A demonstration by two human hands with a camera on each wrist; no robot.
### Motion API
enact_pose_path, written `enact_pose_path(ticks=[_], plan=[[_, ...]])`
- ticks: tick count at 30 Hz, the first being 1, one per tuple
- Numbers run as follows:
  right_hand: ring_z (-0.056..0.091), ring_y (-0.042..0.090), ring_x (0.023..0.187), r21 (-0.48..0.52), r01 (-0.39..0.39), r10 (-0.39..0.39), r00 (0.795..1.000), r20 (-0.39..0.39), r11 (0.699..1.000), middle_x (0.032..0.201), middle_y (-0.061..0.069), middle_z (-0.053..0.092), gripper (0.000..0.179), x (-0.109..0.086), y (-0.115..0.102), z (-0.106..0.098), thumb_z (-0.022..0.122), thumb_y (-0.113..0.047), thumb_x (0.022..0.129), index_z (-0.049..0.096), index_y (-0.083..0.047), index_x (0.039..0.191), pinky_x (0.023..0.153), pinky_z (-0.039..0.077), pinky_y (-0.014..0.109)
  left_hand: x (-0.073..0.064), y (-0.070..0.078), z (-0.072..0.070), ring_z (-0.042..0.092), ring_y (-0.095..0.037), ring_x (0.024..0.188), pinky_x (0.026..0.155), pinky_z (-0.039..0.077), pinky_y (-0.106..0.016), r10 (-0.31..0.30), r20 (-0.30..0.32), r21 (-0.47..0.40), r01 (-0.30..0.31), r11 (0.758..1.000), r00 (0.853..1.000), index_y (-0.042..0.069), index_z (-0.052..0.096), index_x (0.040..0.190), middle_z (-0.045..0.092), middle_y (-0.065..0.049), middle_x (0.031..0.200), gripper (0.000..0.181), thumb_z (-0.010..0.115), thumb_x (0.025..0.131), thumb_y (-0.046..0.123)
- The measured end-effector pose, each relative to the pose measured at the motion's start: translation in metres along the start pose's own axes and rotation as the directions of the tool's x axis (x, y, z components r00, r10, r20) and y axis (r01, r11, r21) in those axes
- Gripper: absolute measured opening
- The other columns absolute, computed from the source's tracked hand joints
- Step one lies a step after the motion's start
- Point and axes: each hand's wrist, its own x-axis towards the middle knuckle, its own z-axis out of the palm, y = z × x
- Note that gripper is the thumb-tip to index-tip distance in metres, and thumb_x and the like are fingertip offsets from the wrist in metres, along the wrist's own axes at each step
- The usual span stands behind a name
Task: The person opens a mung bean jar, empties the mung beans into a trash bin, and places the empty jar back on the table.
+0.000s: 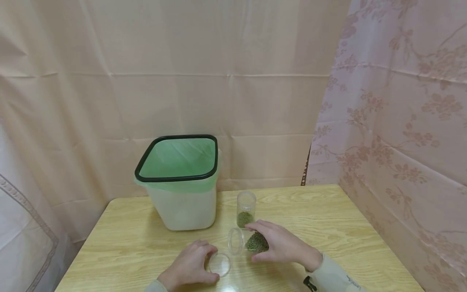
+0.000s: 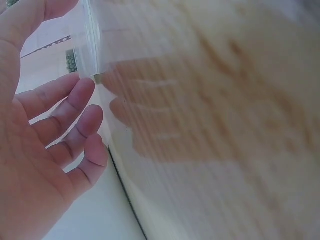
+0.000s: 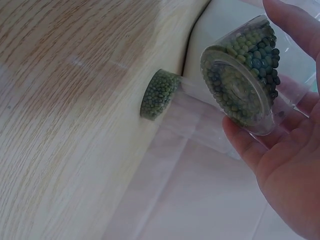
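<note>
My right hand point(image 1: 279, 243) grips a clear plastic jar point(image 3: 237, 82) partly filled with green mung beans point(image 1: 257, 242). The jar is tipped on its side, its mouth facing left, and the beans slope inside it. My left hand point(image 1: 193, 261) has its thumb and index finger at opposite edges of a clear, shallow round lid point(image 1: 219, 265) at the table. In the left wrist view, the lid's edge point(image 2: 92, 40) shows between thumb and index finger, and the other fingers point(image 2: 90, 120) are loosely bent. Behind the tipped jar stands a second clear jar point(image 1: 246, 209) with mung beans at its bottom.
A white bin point(image 1: 186, 209) with a green liner and black rim stands at the back left of the wood-grain table point(image 1: 310, 211). Beige curtain point(image 1: 219, 81) hangs behind the table, and flowered cloth point(image 1: 405, 121) hangs at the right.
</note>
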Motion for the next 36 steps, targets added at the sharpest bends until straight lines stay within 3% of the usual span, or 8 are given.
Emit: enact_pose_path(ticks=[10,16,24,32,36], plan=[[0.058,0.017,0.122,0.001,-0.003,0.003,1.0,-0.006,1.0,0.135,0.001,0.06,0.08,0.0,0.0,0.0,0.085,-0.042,0.081,0.049,-0.014,0.147,0.102,0.05,0.041,0.0,0.001,0.001,0.057,-0.01,0.097,0.084,0.055,-0.037,0.008,-0.01,0.007,-0.008,1.0,1.0,0.01,0.071,0.118,0.063,0.009,0.105,0.064,0.08,0.073,0.055],[0.057,0.018,0.124,0.002,-0.009,0.009,1.0,-0.005,1.0,0.137,0.0,0.059,0.08,-0.001,-0.001,-0.001,0.084,-0.044,0.082,0.049,-0.015,0.147,0.103,0.049,0.042,0.002,0.002,-0.004,0.052,-0.005,0.085,0.075,0.052,-0.029,0.03,-0.008,-0.011,-0.03,0.999,1.0,0.008,0.072,0.115,0.059,0.012,0.094,0.061,0.081,0.073,0.052],[0.056,0.02,0.126,-0.018,0.008,-0.009,1.0,-0.022,1.0,0.138,-0.001,0.059,0.08,0.0,0.0,-0.006,0.083,-0.048,0.082,0.05,-0.014,0.146,0.105,0.048,0.044,0.005,0.003,-0.022,0.062,-0.008,0.088,0.075,0.054,-0.029,0.079,0.001,-0.029,-0.078,0.996,0.997,0.005,0.072,0.114,0.069,0.003,0.098,0.052,0.082,0.078,0.042],[0.057,0.023,0.126,-0.026,0.035,-0.036,0.999,-0.034,0.999,0.136,0.004,0.061,0.081,0.003,0.0,-0.009,0.086,-0.04,0.08,0.05,-0.009,0.146,0.105,0.047,0.046,0.004,0.007,-0.041,0.067,-0.015,0.091,0.075,0.057,-0.031,0.068,0.039,-0.109,-0.063,0.992,0.997,0.002,0.07,0.116,0.072,-0.008,0.105,0.041,0.07,0.096,0.037],[0.057,0.024,0.126,-0.038,0.044,-0.046,0.998,-0.041,0.998,0.137,0.005,0.061,0.08,0.006,-0.001,-0.013,0.085,-0.041,0.081,0.05,-0.009,0.146,0.105,0.048,0.046,0.007,0.009,-0.054,0.067,-0.015,0.09,0.075,0.057,-0.032,0.067,0.008,-0.108,-0.066,0.992,0.998,0.003,0.071,0.114,0.073,-0.007,0.103,0.037,0.063,0.101,0.036]])
